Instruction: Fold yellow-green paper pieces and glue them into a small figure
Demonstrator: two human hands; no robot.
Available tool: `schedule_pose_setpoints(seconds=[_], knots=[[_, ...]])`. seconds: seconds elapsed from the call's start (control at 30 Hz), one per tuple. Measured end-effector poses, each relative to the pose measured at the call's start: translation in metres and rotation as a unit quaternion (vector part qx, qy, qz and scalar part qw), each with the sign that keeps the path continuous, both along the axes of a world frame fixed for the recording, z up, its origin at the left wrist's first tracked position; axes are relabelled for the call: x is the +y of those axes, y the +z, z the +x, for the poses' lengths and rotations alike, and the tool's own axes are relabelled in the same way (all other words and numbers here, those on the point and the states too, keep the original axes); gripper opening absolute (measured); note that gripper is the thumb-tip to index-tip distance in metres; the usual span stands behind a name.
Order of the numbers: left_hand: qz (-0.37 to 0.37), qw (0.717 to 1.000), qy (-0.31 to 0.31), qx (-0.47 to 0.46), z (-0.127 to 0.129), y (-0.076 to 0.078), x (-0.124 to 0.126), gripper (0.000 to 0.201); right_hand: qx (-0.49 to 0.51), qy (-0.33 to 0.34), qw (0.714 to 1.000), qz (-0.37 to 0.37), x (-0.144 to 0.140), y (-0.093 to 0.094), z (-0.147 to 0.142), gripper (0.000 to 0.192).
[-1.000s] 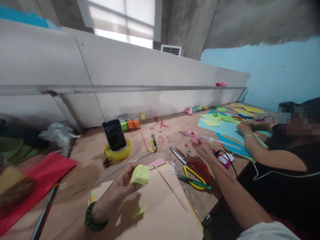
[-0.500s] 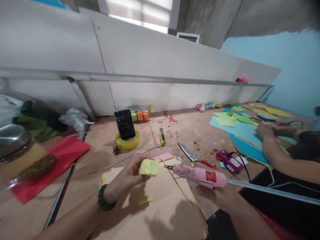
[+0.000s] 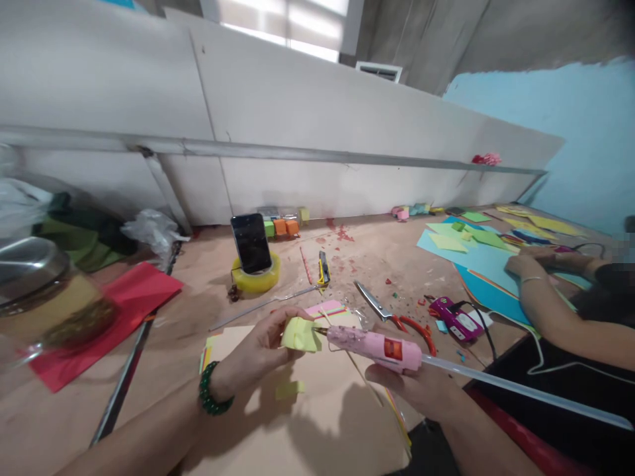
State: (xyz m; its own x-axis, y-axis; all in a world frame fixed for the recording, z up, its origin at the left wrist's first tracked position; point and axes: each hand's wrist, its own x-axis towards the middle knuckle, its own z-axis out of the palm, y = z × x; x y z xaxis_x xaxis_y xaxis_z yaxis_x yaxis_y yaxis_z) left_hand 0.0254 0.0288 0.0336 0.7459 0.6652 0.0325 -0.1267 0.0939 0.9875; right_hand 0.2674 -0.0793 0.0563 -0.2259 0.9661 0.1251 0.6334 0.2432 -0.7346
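Between the thumb and fingers of my left hand [image 3: 272, 340] is a small folded pale yellow paper piece [image 3: 301, 334]. My right hand [image 3: 414, 380] grips a pink hot glue gun [image 3: 374, 346] with a long clear glue stick [image 3: 526, 390] out of its back end. The gun's metal nozzle meets the right edge of the yellow paper piece; whether it touches cannot be made out. Under both hands lies a stack of peach paper [image 3: 347, 430]. A small yellow paper strip [image 3: 290, 390] and a thin stick [image 3: 364, 377] rest on it.
Beyond the stack lie orange-handled scissors [image 3: 380, 304], a yellow utility knife [image 3: 323, 270] and a phone [image 3: 251, 243] propped in a tape roll [image 3: 255, 272]. A glass jar [image 3: 49, 304] stands left on red paper [image 3: 141, 291]. At right, another person's arms [image 3: 550, 297] rest near coloured sheets [image 3: 489, 258].
My right hand has brought the glue gun leftward, so its nozzle is now at the yellow paper piece. The paper piece has tilted slightly in my left hand.
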Motion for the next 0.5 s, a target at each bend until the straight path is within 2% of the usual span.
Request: schedule_pose_setpoints(seconds=[0.2, 0.3, 0.43, 0.5], knots=[[0.003, 1.0, 0.005, -0.005, 0.0001, -0.0003, -0.0007, 0.035, -0.002, -0.004, 1.0, 0.005, -0.0008, 0.0053, -0.005, 0.056], [0.01, 1.0, 0.0, -0.001, -0.0001, 0.0008, -0.0017, 0.034, 0.004, -0.012, 1.0, -0.012, -0.0006, 0.0051, -0.0043, 0.05], [0.007, 1.0, 0.002, -0.011, 0.0001, 0.0034, -0.0024, 0.035, 0.0, -0.052, 0.999, 0.007, -0.001, 0.0021, -0.0013, 0.045], [0.002, 1.0, 0.006, -0.015, 0.0001, 0.0041, -0.0024, 0.035, -0.005, -0.041, 0.999, 0.014, -0.0024, 0.0005, -0.0003, 0.043]])
